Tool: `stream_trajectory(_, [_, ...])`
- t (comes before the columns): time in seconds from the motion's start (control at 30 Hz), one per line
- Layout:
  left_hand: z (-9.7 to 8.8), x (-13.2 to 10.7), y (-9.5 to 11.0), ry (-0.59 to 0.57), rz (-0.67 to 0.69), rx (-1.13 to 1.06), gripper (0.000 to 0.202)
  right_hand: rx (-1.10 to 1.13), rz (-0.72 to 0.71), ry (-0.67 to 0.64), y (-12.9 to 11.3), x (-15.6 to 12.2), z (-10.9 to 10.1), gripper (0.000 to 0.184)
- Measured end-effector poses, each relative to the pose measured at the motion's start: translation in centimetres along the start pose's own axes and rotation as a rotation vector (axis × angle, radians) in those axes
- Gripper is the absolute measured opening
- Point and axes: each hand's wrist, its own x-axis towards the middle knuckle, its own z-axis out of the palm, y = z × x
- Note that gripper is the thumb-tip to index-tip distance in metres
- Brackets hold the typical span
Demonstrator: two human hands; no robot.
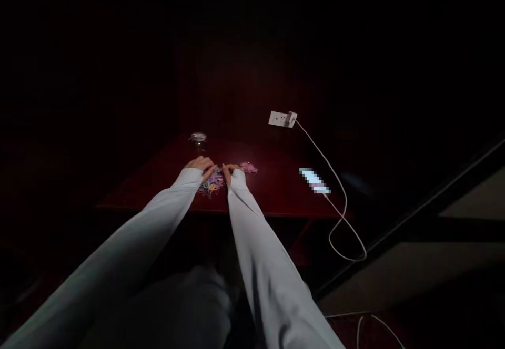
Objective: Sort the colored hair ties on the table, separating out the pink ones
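In a dark room, both my arms in pale long sleeves reach out to a dark red table [276,191]. My left hand [201,165] and my right hand [231,170] rest side by side over a small heap of coloured loops, perhaps rubber bands [212,185]. The fingers of both hands curl down onto the heap; what they hold is too small and dim to make out. A smaller pink cluster [248,167] lies just right of my right hand.
A small round glass jar [198,139] stands at the table's back edge. A lit phone [314,180] lies at the right, joined by a white cable [339,202] to a wall socket with a charger [283,119]. The cable loops off the table's front right.
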Motion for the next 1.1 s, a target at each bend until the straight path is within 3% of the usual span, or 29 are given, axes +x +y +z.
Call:
stream_trajectory(0.3, [-0.7, -0.3, 0.5, 0.026, 0.0, -0.02, 0.025, 0.054, 0.013, -0.055, -0.2, -0.3, -0.6, 0.021])
stream_trajectory(0.73, [-1.5, -0.4, 1.2, 0.001, -0.036, -0.011, 0.025, 0.11, 0.04, -0.024, -0.3, -0.3, -0.4, 0.039])
stream_trajectory(1.1, [-1.4, -0.5, 1.4, 0.026, -0.064, -0.004, 0.024, 0.15, 0.005, -0.017, 0.3, -0.1, -0.4, 0.029])
